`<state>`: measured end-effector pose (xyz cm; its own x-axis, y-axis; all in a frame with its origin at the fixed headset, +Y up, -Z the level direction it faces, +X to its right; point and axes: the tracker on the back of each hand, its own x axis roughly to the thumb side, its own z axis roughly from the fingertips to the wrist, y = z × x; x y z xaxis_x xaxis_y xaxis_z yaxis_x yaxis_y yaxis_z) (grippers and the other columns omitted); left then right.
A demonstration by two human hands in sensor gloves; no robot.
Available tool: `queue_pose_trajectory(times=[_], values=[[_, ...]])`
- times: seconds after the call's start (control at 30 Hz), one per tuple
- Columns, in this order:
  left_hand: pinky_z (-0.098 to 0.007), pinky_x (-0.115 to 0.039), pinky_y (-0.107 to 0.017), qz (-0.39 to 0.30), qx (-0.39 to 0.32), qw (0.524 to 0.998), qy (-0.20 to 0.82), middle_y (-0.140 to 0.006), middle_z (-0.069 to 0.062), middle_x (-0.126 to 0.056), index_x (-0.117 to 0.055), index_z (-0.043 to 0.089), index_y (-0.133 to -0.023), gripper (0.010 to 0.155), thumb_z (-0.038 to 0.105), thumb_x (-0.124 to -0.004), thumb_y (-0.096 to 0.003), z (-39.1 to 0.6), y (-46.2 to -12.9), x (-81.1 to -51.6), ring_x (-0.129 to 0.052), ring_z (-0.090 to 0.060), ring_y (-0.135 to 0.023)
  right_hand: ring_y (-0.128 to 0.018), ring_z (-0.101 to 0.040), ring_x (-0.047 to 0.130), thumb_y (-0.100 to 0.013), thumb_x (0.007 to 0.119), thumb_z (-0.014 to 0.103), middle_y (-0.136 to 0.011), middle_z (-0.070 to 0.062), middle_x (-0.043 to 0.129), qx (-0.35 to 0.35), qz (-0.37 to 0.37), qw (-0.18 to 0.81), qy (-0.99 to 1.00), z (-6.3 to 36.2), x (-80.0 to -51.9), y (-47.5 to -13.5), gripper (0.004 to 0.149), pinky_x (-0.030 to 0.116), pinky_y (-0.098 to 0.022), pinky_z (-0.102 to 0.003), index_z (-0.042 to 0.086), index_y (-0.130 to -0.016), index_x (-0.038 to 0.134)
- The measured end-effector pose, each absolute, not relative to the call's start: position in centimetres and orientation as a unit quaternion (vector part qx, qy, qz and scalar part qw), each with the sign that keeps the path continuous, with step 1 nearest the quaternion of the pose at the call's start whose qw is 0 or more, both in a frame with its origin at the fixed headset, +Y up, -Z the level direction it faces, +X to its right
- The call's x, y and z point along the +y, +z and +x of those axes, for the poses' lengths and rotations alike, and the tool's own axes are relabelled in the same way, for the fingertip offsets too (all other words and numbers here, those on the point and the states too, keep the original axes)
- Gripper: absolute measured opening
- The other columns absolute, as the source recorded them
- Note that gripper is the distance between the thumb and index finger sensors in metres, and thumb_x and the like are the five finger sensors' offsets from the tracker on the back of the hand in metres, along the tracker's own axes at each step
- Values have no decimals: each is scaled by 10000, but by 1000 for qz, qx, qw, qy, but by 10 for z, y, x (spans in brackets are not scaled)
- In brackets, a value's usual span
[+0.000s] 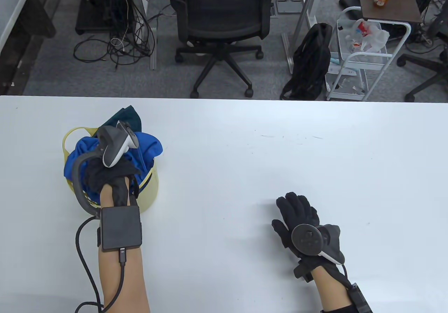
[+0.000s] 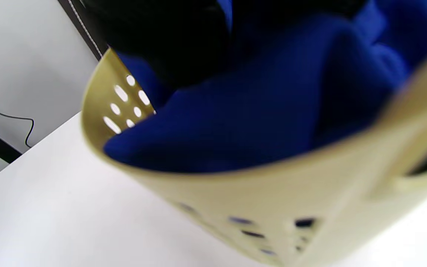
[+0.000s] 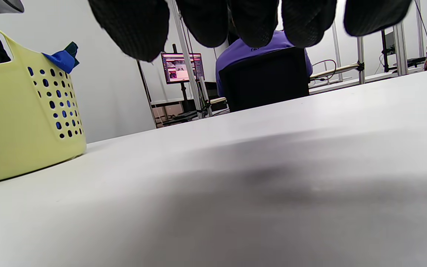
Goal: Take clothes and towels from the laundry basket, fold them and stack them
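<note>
1. Left first: left hand was down in the pale yellow perforated plastic laundry basket, buried in the royal-blue fabric garment; fingers were hidden, so couldn't tell whether it was clenched on cloth or loose.
2. Right hand lay flat, fingers spread, released, holding nothing, on the white table, well apart from the basket.
3. Blue garment was heaped above the basket rim, with a dark teal cloth poking out behind it at the far side.
4. Handling guess: soft, light, limp fabric that would drape and drag neighbours out with it. Best to take a bunched handful or an edge/corner near the top.
5. Nothing was folded or stacked on the table yet.
</note>
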<state>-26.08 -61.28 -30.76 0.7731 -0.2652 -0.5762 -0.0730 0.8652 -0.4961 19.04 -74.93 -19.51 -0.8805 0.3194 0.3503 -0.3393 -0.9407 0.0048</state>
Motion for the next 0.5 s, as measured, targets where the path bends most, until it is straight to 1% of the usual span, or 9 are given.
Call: queue_pose_trajectory(times=[0.07,0.1,0.13,0.17,0.2,0.27,0.3,0.4,0.5], values=[[-186,-949,-357,-170,330,929,20,-922,-178,-939,-708,193,-1011,460,448,-762,-632,-261,-303,-594,-1084,-121,-541,-992,-640,468,-643,686,351,-1169,-342,428,-36,173,177,968,192,-748,-196,652,488,-643,-792,11,-1159,479],[-163,-966,-330,-82,325,940,65,-861,-178,-969,-721,158,-985,441,421,-760,-634,-260,-299,-578,-1100,-95,-498,-990,-641,469,-644,684,351,-1168,-342,428,-38,170,184,967,193,-747,-197,650,489,-643,-791,10,-1158,480],[-161,-983,-332,46,307,940,141,-829,-183,-974,-722,137,-973,442,414,-759,-629,-253,-290,-554,-1111,-95,-502,-990,-642,468,-644,683,351,-1168,-341,428,-39,167,194,966,194,-747,-198,647,490,-643,-790,11,-1157,481],[-170,-994,-361,138,271,932,198,-843,-183,-953,-701,130,-974,442,408,-748,-632,-247,-284,-538,-1110,-106,-544,-990,-640,471,-645,682,350,-1167,-343,428,-39,166,199,965,195,-747,-198,645,492,-643,-789,10,-1156,484],[-187,-997,-399,264,196,909,256,-867,-197,-918,-680,125,-973,441,395,-741,-630,-232,-274,-511,-1100,-129,-595,-989,-640,471,-644,682,351,-1166,-345,427,-40,163,215,962,197,-746,-199,647,495,-642,-788,8,-1156,483],[-173,-976,-515,359,31,880,310,-966,-153,-820,-579,173,-1011,457,428,-680,-645,-205,-253,-475,-1046,-108,-743,-989,-637,477,-645,682,353,-1166,-345,429,-45,156,235,958,201,-744,-200,647,499,-642,-786,8,-1155,483],[-185,-957,-565,388,-63,849,352,-1020,-130,-772,-541,202,-1027,463,431,-670,-645,-186,-239,-460,-1014,-114,-808,-989,-637,477,-645,682,355,-1166,-345,427,-46,151,252,955,205,-742,-200,650,499,-641,-786,7,-1156,482],[-210,-927,-621,370,-201,798,432,-1077,-101,-722,-513,233,-1039,474,441,-663,-640,-145,-212,-450,-974,-128,-876,-987,-640,482,-647,681,365,-1167,-347,420,-52,137,302,942,216,-736,-201,665,505,-641,-786,7,-1162,461],[-246,-930,-611,263,-305,772,491,-1072,-130,-738,-543,208,-1041,483,430,-678,-634,-102,-196,-484,-984,-168,-866,-980,-663,487,-638,698,417,-1169,-387,357,-34,137,441,886,228,-728,-202,808,515,-632,-798,-2,-1195,289]])
